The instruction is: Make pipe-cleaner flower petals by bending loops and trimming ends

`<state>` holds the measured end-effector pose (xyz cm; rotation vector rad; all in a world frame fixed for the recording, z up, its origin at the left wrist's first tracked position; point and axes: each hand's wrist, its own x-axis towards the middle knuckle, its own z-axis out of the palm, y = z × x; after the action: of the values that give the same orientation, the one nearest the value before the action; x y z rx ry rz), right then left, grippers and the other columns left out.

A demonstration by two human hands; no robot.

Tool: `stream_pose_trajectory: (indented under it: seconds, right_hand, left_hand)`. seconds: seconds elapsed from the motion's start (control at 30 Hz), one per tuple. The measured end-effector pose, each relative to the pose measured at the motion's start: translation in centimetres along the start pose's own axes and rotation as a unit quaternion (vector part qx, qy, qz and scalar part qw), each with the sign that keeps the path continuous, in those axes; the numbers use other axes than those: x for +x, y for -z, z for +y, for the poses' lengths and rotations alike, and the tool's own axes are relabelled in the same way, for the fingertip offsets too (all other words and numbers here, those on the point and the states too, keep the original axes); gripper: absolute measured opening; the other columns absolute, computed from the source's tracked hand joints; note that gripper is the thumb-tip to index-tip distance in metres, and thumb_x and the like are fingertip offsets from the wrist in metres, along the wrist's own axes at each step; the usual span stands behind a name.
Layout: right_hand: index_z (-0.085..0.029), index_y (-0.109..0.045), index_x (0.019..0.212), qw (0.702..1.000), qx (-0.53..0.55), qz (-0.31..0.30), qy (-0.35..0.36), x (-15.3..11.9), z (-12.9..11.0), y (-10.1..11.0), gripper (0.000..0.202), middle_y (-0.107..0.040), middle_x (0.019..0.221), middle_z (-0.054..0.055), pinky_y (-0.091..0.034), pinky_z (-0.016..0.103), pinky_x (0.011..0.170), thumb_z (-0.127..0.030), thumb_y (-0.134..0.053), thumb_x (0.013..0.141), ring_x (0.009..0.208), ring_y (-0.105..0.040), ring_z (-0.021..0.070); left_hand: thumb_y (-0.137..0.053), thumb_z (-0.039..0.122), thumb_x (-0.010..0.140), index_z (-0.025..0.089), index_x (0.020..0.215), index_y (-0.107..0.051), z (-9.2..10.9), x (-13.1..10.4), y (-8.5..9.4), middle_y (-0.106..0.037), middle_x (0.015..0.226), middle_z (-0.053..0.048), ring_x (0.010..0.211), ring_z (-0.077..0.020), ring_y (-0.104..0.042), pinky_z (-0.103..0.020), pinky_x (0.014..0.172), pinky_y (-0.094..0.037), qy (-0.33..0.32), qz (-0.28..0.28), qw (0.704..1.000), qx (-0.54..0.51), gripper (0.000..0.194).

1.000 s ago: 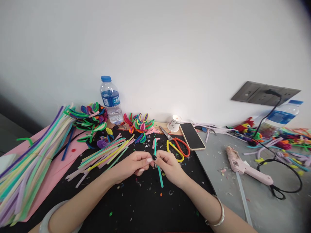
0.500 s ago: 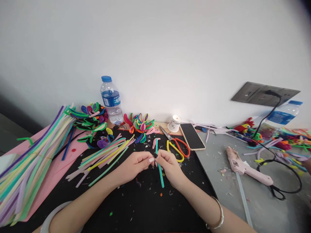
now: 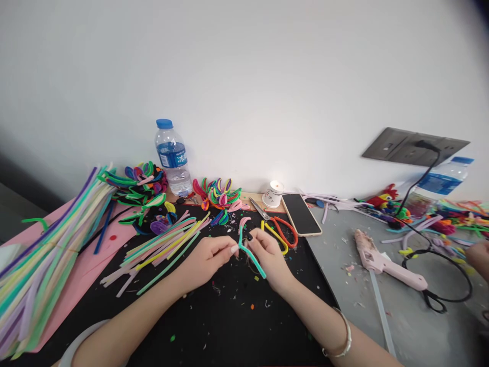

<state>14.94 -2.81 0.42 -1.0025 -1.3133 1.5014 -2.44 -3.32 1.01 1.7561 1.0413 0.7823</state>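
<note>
A teal pipe cleaner (image 3: 255, 262), bent near its middle, is between my two hands above the black mat (image 3: 214, 326). My left hand (image 3: 210, 257) pinches it at the bend with thumb and index finger. My right hand (image 3: 269, 257) has its fingers closed against the same pipe cleaner, just right of the bend. Beyond the hands lies a small pink curled piece (image 3: 244, 222). Orange-handled scissors (image 3: 284, 229) and a yellow looped handle (image 3: 275, 235) rest just past my right hand.
Pipe cleaners (image 3: 160, 244) lie left, beside a large bundle (image 3: 46, 260). A water bottle (image 3: 173, 160), colourful flowers (image 3: 219, 196), paper cup (image 3: 272, 194) and phone (image 3: 301, 214) stand or lie behind. At right are a glue gun (image 3: 389, 265) and another person's hand (image 3: 479, 260).
The teal pipe cleaner, nearly straight before, is now bent, its lower end swung to the right. The other person's hand shows more at the right edge.
</note>
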Motion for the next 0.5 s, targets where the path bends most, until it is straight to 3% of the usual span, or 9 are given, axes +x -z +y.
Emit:
stream_pose_trajectory:
  seconds: [0.07, 0.13, 0.17, 0.23, 0.37, 0.5]
  right_hand:
    - [-0.019, -0.053, 0.09, 0.987, -0.107, 0.028, 0.117, 0.1, -0.6, 0.6, 0.011, -0.052, 0.084, 0.003, -0.034, 0.021, 0.051, -0.023, -0.053, 0.079, 0.065, -0.044, 0.0106]
    - [-0.021, -0.053, 0.102, 0.967, -0.195, -0.019, 0.166, 0.2, -1.2, 1.0, 0.026, -0.049, 0.11, 0.008, -0.037, 0.022, 0.053, -0.016, -0.053, 0.077, 0.079, -0.047, 0.0141]
    - [-0.022, -0.053, 0.106, 0.955, -0.227, -0.048, 0.185, 0.2, -1.4, 1.2, 0.031, -0.049, 0.114, 0.009, -0.037, 0.022, 0.053, -0.015, -0.054, 0.076, 0.081, -0.048, 0.0152]
    - [-0.022, -0.055, 0.106, 0.932, -0.28, -0.088, 0.214, 0.3, -1.6, 1.4, 0.031, -0.053, 0.108, 0.008, -0.039, 0.024, 0.057, -0.017, -0.057, 0.075, 0.081, -0.049, 0.0163]
    - [-0.021, -0.059, 0.085, 0.9, -0.346, -0.099, 0.244, 0.4, -1.2, 1.7, 0.007, -0.06, 0.08, 0.004, -0.04, 0.029, 0.069, -0.023, -0.054, 0.083, 0.076, -0.051, 0.0163]
    - [-0.02, -0.057, 0.078, 0.886, -0.372, -0.103, 0.257, 0.3, -1.0, 1.7, 0.011, -0.058, 0.076, 0.004, -0.039, 0.029, 0.068, -0.022, -0.049, 0.085, 0.074, -0.051, 0.016]
  left_hand:
    - [-0.043, 0.041, 0.087, 0.016, 0.075, -0.054, -0.3, 0.2, 0.2, -0.031, 0.051, 0.008, 0.046, -0.0072, -0.026, -0.02, 0.045, -0.021, 0.04, -0.022, 0.994, -0.102, 0.03]
    - [-0.045, 0.042, 0.086, 0.015, 0.075, -0.053, -0.7, 0.3, 0.3, -0.031, 0.051, 0.008, 0.045, -0.0063, -0.025, -0.02, 0.044, -0.019, 0.052, -0.038, 0.984, -0.165, 0.03]
    - [-0.046, 0.041, 0.085, 0.014, 0.075, -0.053, -0.8, 0.4, 0.3, -0.031, 0.051, 0.008, 0.044, -0.0059, -0.025, -0.02, 0.044, -0.019, 0.056, -0.045, 0.98, -0.184, 0.029]
    - [-0.048, 0.04, 0.085, 0.014, 0.074, -0.053, -0.9, 0.4, 0.4, -0.032, 0.05, 0.009, 0.044, -0.0052, -0.024, -0.02, 0.044, -0.018, 0.064, -0.058, 0.975, -0.204, 0.029]
    - [-0.048, 0.04, 0.085, 0.013, 0.073, -0.052, -0.6, 0.3, 0.3, -0.03, 0.05, 0.009, 0.044, -0.0054, -0.022, -0.02, 0.044, -0.018, 0.069, -0.096, 0.969, -0.219, 0.03]
    - [-0.048, 0.04, 0.084, 0.014, 0.072, -0.053, -0.5, 0.2, 0.1, -0.033, 0.053, 0.007, 0.047, -0.0063, -0.026, -0.02, 0.045, -0.02, 0.066, -0.104, 0.974, -0.19, 0.03]
